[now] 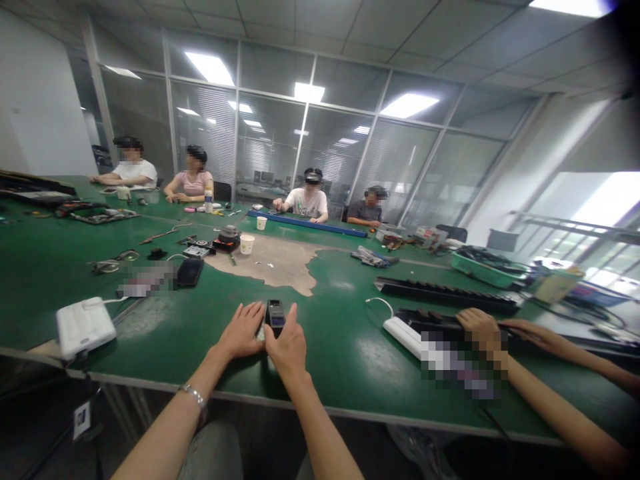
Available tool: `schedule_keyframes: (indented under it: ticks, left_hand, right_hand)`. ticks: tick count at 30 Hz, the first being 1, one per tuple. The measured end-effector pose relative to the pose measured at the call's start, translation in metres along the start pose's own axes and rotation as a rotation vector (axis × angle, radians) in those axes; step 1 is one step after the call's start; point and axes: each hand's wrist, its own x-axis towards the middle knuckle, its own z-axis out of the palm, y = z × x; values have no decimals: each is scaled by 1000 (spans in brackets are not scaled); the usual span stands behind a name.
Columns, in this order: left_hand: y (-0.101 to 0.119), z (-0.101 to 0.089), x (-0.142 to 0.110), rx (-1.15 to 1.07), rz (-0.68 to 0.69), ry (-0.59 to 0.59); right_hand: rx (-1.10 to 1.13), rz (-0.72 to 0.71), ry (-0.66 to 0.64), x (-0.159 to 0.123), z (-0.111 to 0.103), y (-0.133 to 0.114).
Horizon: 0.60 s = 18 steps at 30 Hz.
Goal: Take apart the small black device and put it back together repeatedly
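A small black device (275, 316) with a little screen lies on the green table (200, 320) just in front of me. My left hand (243, 331) rests flat on the table at its left side, fingers stretched out and touching it. My right hand (287, 343) lies against the device's right and near edge, fingers together and extended along it. A metal bracelet (194, 395) sits on my left wrist. Whether either hand actually grips the device does not show.
A white box with a cable (85, 327) sits at the left. A co-worker's hands (483, 327) rest on a black and white unit (415, 330) at the right. Cups (247, 243), tools, trays and several seated people line the far side.
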Motion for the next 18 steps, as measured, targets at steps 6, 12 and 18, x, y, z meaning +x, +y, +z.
schedule_keyframes:
  ticks: [6, 12, 18]
  left_hand:
    - [0, -3, 0, 3, -20, -26]
    - [2, -6, -1, -30, -14, -9]
    - [6, -9, -3, -56, -13, 13]
  right_hand:
    - [14, 9, 11, 0, -2, -3]
    - [150, -11, 91, 14, -11, -7]
    - [221, -29, 221, 28, -28, 11]
